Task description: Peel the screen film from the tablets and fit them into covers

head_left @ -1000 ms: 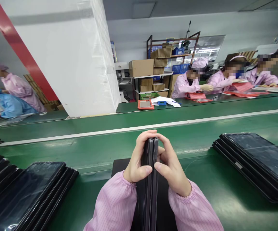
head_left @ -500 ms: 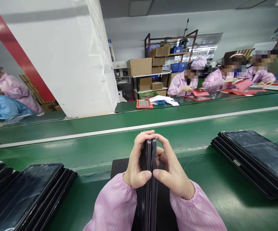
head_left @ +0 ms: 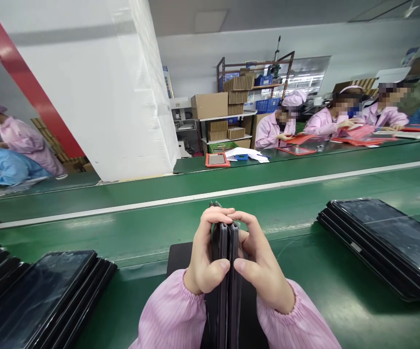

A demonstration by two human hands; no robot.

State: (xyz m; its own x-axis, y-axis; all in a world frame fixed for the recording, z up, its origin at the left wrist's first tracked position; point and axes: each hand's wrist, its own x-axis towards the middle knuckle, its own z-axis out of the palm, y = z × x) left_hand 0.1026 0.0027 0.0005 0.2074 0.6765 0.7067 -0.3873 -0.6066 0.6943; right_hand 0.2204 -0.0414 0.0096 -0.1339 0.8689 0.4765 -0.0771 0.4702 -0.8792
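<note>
Two dark tablets stand on edge, side by side, in front of me. My left hand (head_left: 210, 257) wraps round the left tablet (head_left: 222, 300), thumb on its near edge and fingers over its top. My right hand (head_left: 263, 261) grips the right tablet (head_left: 235, 300) in the same way, its thumb close to the other thumb. A narrow gap runs between the tablets' edges. Beneath them lies a black mat (head_left: 181, 254) on the green bench. The tablets' outer faces are mostly hidden by my hands and pink sleeves.
Stacked black tablets (head_left: 57, 286) lie at the left, and another stack (head_left: 384, 232) at the right. A green conveyor (head_left: 290, 194) with a white strip crosses ahead. Beyond it, co-workers in pink sit at a bench (head_left: 195, 167). A white pillar (head_left: 130, 106) stands behind the conveyor.
Both hands and the tablets sit slightly lower in the picture, and the thumbs are a little farther apart. The tablet tops have tilted slightly. Both hands keep their hold.
</note>
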